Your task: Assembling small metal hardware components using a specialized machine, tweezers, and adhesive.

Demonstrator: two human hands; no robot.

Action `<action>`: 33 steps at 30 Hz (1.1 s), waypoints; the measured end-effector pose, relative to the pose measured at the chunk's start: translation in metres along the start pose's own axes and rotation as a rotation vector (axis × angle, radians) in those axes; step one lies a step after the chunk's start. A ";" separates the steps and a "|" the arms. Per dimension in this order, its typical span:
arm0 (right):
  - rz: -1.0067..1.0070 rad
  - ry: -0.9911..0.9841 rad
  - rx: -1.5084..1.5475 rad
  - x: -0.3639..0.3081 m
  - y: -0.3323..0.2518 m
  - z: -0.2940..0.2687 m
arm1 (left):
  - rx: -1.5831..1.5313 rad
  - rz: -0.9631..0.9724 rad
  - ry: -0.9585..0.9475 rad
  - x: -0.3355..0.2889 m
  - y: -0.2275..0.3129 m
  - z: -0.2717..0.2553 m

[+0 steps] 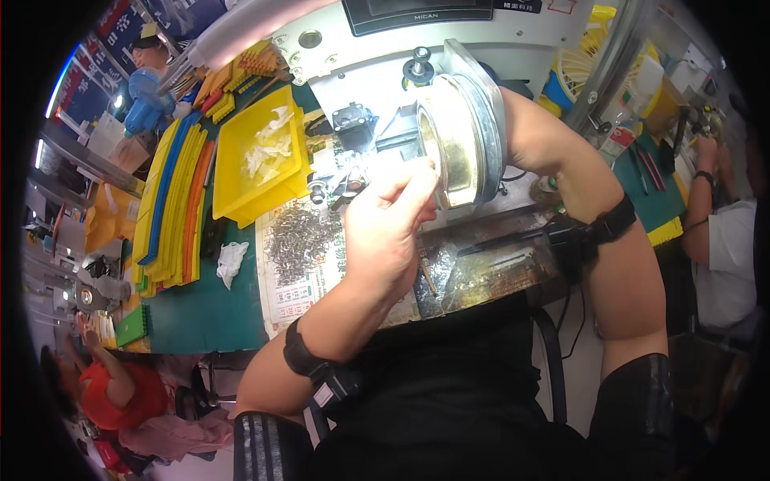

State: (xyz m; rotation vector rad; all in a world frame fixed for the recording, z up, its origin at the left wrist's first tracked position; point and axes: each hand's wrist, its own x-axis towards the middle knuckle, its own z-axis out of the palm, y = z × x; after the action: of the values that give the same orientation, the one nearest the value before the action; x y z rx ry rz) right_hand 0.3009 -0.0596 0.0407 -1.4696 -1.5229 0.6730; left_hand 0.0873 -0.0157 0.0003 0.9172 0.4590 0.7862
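The left hand [391,220] was drawn into a pinch beside the metal drum [455,152] in front of the machine [521,40]; glare concealed whether it gripped anything. The right hand was hidden behind the drum, so its state could not be determined. Likely faults: glare could cause misplacement, and a lowered left wrist could scatter the loose metal parts [297,244] across the desk [216,309]

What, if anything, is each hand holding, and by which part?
It cannot be told. The left hand has its fingers curled beside the round metal drum, but glare obscures anything between them; the drum hides the right hand.
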 end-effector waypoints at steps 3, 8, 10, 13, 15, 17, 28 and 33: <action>0.007 0.038 0.001 0.000 -0.004 0.000 | -0.049 0.077 -0.036 0.011 -0.012 -0.008; 0.203 -0.068 -0.265 -0.015 -0.032 -0.017 | 0.195 0.240 -0.020 -0.011 0.010 -0.030; 0.244 0.025 -0.233 -0.036 -0.036 -0.031 | 0.404 0.387 -0.020 -0.026 0.031 -0.054; 0.228 0.179 -0.223 -0.041 -0.022 -0.034 | 0.533 0.468 0.060 -0.016 0.052 -0.079; 0.148 0.225 -0.245 -0.032 -0.012 -0.027 | 0.595 0.544 0.158 -0.001 0.061 -0.082; 0.060 0.288 -0.222 -0.026 -0.009 -0.015 | 0.642 0.505 0.179 0.009 0.069 -0.092; 0.104 0.475 -0.132 -0.055 0.009 -0.010 | 0.502 0.138 0.067 0.023 0.056 -0.111; 0.131 0.583 -0.033 -0.109 0.025 -0.040 | 0.304 0.156 0.082 0.019 0.050 -0.118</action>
State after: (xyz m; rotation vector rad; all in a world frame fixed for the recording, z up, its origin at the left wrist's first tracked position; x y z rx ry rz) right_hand 0.3374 -0.1689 0.0132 -1.6204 -0.9970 0.2531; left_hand 0.0024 0.0794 -0.0226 1.2175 0.5948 0.9138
